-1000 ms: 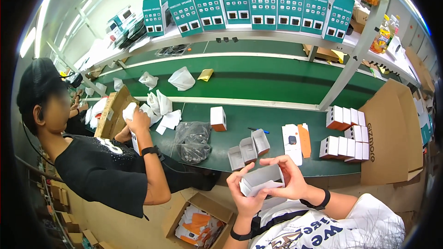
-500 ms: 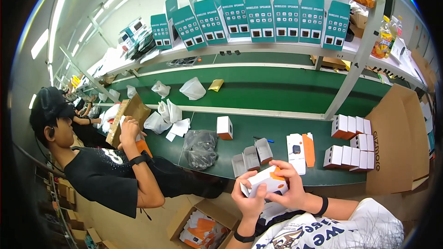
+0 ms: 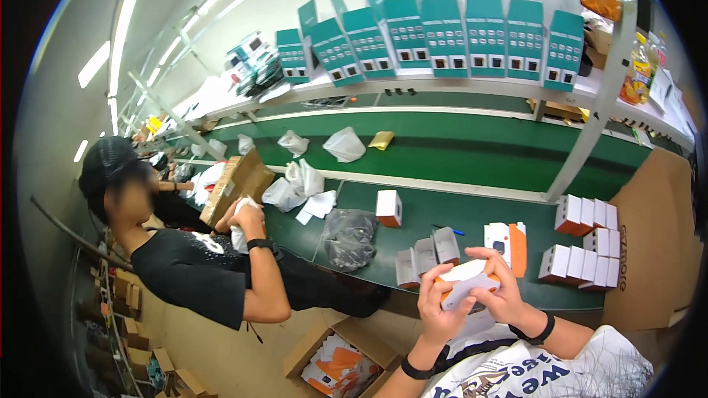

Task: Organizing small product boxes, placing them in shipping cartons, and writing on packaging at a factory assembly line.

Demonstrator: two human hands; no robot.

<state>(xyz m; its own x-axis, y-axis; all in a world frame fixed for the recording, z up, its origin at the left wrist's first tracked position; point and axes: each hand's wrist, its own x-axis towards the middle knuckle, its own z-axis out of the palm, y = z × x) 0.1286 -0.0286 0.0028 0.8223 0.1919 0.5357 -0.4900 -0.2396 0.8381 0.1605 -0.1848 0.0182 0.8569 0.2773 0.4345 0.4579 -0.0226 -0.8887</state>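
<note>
A small white and orange carton (image 3: 466, 284) is held up between both hands in front of my body, over the near edge of the table. My left hand (image 3: 438, 315) grips its left side, the fingers bent round it. From the right, my right hand (image 3: 504, 296) holds the carton with the thumb on its near face and the fingers over the top. Just beyond lie grey box trays (image 3: 425, 256) standing side by side, and flat white and orange carton sleeves (image 3: 509, 248).
White and orange boxes (image 3: 579, 265) stand in rows at right beside a large brown carton (image 3: 649, 236). A single box (image 3: 389, 208) stands near a dark plastic bag (image 3: 349, 239). At left, a co-worker (image 3: 199, 265) handles something white. An open carton (image 3: 310, 346) sits on the floor.
The carton has been turned and tilted in my hands, showing more of its white face. My view has swung left. The co-worker's hands have moved down with a white thing.
</note>
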